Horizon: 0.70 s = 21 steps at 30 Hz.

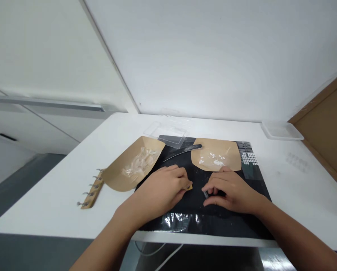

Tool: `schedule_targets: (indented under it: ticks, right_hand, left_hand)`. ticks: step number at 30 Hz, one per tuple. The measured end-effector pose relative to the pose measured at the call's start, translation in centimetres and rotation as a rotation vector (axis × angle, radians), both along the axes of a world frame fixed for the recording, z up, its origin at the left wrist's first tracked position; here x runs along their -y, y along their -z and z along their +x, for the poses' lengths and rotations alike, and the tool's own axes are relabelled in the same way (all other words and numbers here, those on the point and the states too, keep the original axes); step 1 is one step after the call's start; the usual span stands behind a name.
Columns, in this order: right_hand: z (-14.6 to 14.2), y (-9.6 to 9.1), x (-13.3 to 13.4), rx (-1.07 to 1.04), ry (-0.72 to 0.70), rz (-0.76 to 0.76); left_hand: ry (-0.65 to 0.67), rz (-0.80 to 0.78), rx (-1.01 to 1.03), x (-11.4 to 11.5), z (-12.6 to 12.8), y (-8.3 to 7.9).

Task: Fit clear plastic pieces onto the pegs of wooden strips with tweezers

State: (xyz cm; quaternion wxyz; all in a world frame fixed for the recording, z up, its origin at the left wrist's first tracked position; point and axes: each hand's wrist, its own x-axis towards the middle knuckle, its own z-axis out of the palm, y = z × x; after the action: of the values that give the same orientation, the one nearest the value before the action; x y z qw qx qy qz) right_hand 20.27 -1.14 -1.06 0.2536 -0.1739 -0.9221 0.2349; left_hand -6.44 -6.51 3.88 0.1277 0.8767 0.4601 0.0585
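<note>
My left hand [168, 186] is closed over the black mat [198, 205], and the tip of a small yellow piece [190, 187] sticks out at its fingertips. The rest of that piece is hidden by the fingers. To its right, my right hand [230, 190] pinches a small clear plastic piece [205, 194] between thumb and fingers. A gap separates the two hands. Just behind my right hand lies a brown paper tray [233, 156] with several small white pieces [218, 162]. Behind my left hand, tweezers [182, 151] rest with one end on that tray.
Left of the mat, a larger brown paper tray [114, 173] holds clear plastic pieces [141, 162]. Beside it lies a wooden strip [91, 194] with several metal pegs. A clear lid [168, 133] and a clear container [283, 131] stand farther back. White rows [249, 158] mark the mat's right corner.
</note>
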Motion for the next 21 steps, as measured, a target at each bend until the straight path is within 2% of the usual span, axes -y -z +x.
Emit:
schedule_targets:
  ticks: [8,21]
  right_hand:
    - [0.0,0.0,0.0,-0.007,-0.003,-0.022]
    - [0.0,-0.2,0.0,0.005,-0.015,-0.034]
  left_hand:
    - [0.032,-0.047,0.07,-1.3,-0.1,-0.2]
    - [-0.072,-0.136,0.04,-1.1,0.2,-0.1]
